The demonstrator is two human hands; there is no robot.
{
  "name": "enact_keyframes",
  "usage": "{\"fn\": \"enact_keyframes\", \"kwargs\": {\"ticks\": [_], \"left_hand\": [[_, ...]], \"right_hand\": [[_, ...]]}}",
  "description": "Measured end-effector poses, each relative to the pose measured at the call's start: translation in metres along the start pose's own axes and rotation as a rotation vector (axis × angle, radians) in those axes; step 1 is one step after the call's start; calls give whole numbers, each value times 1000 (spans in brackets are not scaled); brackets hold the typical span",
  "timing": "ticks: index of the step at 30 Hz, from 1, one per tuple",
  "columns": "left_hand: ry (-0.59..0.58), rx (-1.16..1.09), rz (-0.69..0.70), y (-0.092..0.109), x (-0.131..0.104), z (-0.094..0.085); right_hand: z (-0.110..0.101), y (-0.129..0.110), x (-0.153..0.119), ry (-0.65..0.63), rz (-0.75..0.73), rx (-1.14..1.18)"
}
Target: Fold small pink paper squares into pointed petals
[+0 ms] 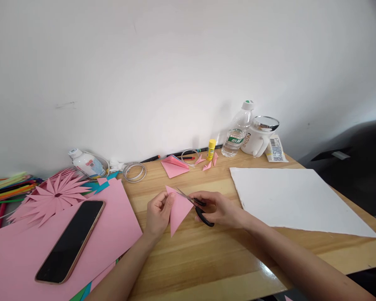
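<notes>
My left hand (159, 212) pinches a folded pink paper triangle (179, 211) near its top, thumb on the front face. In my right hand (217, 208) is a pair of scissors (201, 212) with black handles. Its blades lie at the upper right edge of the triangle, close to my left thumb; whether they are cutting into the paper I cannot tell. Behind my hands, a stack of folded pink paper (175, 166) rests on the table. Small pink paper pieces (207, 166) lie beside a yellow glue stick (211, 149).
A black phone (70, 242) lies on large pink sheets (119, 217) at left, near a pink paper pinwheel shape (58, 193). Rolls of tape (134, 172), a white bottle (87, 163), a water bottle (238, 131) and a mug (259, 136) line the wall. A white board (294, 198) lies right.
</notes>
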State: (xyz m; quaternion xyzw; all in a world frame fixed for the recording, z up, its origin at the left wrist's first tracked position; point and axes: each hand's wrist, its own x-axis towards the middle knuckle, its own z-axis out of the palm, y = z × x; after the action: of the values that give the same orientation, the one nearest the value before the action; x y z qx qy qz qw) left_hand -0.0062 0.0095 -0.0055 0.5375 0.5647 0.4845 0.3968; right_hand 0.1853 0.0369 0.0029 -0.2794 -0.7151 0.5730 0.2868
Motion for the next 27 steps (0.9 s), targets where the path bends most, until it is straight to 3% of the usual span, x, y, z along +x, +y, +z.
{"fn": "enact_keyframes", "kwargs": {"ticks": [6,18,27], "left_hand": [[-3,24,12,2,0,0],[-6,2,-4,0,1,0],[-7,23,9,0,1,1]], "right_hand": [[2,0,0,40,-30,-25],[4,4,-1,148,-62,-332],[3,7,-2,141,-33,-248]]}}
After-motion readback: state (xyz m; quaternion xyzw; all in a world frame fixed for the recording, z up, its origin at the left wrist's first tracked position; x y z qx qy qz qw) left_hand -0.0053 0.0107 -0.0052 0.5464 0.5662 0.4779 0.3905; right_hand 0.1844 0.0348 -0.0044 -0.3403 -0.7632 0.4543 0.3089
